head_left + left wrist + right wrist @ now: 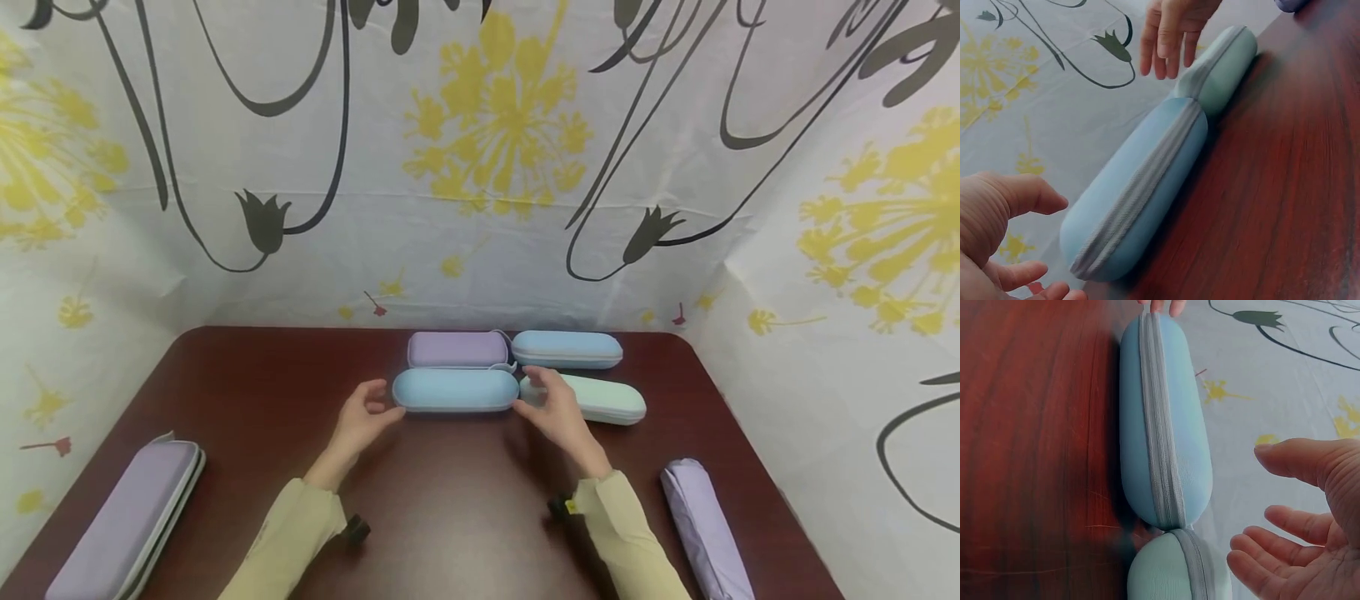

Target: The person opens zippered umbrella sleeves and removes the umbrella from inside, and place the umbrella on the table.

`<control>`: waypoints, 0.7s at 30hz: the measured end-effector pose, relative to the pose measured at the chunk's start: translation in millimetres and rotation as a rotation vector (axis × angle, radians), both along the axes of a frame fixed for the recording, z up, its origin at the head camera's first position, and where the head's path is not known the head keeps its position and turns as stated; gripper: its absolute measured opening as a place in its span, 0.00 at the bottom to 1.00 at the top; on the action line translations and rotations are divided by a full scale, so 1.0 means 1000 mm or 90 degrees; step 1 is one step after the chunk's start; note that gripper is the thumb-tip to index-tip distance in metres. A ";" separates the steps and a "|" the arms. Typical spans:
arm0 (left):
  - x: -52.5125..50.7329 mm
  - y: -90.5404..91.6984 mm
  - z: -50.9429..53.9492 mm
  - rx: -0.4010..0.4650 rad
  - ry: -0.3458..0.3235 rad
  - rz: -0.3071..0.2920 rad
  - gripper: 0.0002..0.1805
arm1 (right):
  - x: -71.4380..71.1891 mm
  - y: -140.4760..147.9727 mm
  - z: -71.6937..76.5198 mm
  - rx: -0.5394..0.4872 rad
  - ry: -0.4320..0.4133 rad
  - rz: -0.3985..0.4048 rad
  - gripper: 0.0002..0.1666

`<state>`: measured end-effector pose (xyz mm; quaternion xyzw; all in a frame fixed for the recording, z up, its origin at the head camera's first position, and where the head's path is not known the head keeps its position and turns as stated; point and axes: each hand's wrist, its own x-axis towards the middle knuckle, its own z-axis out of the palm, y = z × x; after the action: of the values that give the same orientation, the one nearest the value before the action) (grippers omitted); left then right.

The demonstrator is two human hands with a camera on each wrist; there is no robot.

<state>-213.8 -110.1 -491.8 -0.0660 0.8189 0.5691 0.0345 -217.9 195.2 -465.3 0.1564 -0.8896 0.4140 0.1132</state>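
Note:
A light blue zip case (455, 390) lies crosswise at the middle of the table; its grey zipper faces the wrist cameras. At its left end is my left hand (362, 423), thumb and fingers spread and relaxed, holding nothing. My right hand (558, 417) is by its right end, over the left part of a mint green case (611, 400), fingers apart and loosely bent. In the left wrist view a gap shows between my left hand (1007, 231) and the blue case (1138, 187). The right wrist view shows my right hand (1310, 519) beside the cases, gripping neither.
Behind stand a purple case (457, 350) and another blue case (567, 349). A larger purple case (127, 521) lies at the left edge, a purple folded fabric item (705, 529) at the right. Patterned cloth (450, 275) hangs behind the table (450, 517).

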 end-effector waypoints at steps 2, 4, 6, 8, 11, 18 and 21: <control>-0.003 0.004 0.000 0.017 -0.002 0.006 0.34 | -0.005 0.000 0.001 0.009 -0.010 0.009 0.31; -0.007 0.007 0.000 0.037 -0.006 0.013 0.34 | -0.009 -0.002 0.003 0.019 -0.018 0.019 0.32; -0.012 0.009 0.000 0.051 -0.013 0.017 0.34 | -0.013 -0.005 0.004 0.025 -0.020 0.032 0.33; -0.017 0.011 -0.002 0.061 -0.019 0.020 0.34 | -0.017 -0.008 0.005 0.041 -0.021 0.041 0.34; -0.021 0.013 -0.006 0.071 -0.024 0.020 0.34 | -0.023 -0.014 0.005 0.079 -0.017 0.051 0.35; -0.021 0.014 -0.012 0.058 -0.026 0.005 0.36 | -0.029 -0.026 0.005 0.154 -0.061 0.052 0.39; -0.021 0.013 -0.011 0.061 -0.028 -0.001 0.37 | -0.032 -0.030 0.004 0.170 -0.083 0.047 0.39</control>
<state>-234.5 -96.7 -503.2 -0.0762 0.7898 0.6061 0.0556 -249.6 165.1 -461.0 0.1753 -0.9358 0.3052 0.0180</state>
